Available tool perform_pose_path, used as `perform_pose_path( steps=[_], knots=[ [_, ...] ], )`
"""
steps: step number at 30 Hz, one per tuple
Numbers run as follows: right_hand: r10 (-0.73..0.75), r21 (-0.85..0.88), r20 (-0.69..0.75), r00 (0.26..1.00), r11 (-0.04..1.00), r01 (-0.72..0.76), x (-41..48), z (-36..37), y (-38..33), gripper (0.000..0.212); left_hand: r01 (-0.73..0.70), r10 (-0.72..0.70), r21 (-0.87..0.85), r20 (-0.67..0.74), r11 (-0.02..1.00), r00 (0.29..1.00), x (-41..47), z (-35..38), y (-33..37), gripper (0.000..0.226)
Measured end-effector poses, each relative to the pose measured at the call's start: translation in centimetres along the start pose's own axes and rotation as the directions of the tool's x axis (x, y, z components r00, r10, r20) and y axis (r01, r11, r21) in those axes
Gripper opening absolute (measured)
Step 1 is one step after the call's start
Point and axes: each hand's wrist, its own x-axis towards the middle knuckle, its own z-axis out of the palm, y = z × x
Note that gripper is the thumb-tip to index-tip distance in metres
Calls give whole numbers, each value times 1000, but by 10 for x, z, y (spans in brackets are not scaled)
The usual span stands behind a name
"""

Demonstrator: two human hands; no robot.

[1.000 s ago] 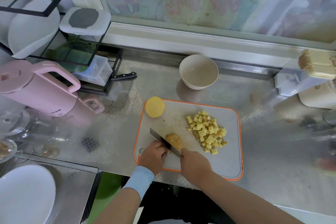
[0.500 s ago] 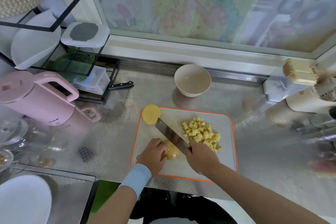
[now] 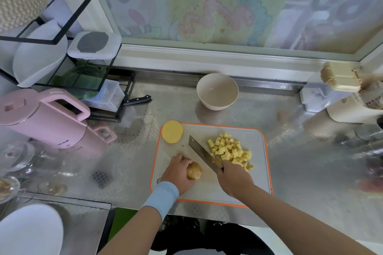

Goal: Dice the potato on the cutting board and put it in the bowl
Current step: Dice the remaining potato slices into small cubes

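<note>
Knife (image 3: pixel 204 154) now off potato piece (image 3: pixel 194 171)

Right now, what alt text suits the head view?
The left hand holds a potato piece on the cutting board while the right hand grips a knife beside it. Diced potato is piled on the board's right; a potato half lies at its far-left corner, and the bowl behind holds none.

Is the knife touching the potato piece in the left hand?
Apart. The head view shows bare cutting board between the knife and the potato piece the left hand holds.
</note>
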Motion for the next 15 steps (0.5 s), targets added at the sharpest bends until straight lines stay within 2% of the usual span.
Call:
perform_pose_path(
  steps=[4, 7, 9, 11, 13, 15],
  knots=[
    [-48, -27, -12, 999, 998, 48, 0, 6, -1, 21, 287, -308, -148, -147, 946, 940, -12, 18, 14, 57],
    [-85, -59, -7, 996, 995, 84, 0, 8, -3, 19, 389, -433, -226, -201, 893, 879, -13, 29, 23, 57],
    [-107, -80, 1, 994, 991, 106, -1, 11, -3, 17, 378, -418, -195, -235, 905, 878, -14, 32, 24, 57],
    [-130, -99, -10, 991, 987, 128, -2, 14, -2, 15, 320, -339, -112, -271, 941, 901, -16, 29, 20, 56],
    [-155, -121, -31, 987, 981, 150, -2, 17, 0, 16, 184, -195, -64, -303, 981, 933, -18, 22, 7, 48],
    [-181, -127, -53, 982, 977, 173, -3, 18, 1, 18, 14, -49, -114, -319, 993, 946, -18, 13, -11, 36]
  ],
)
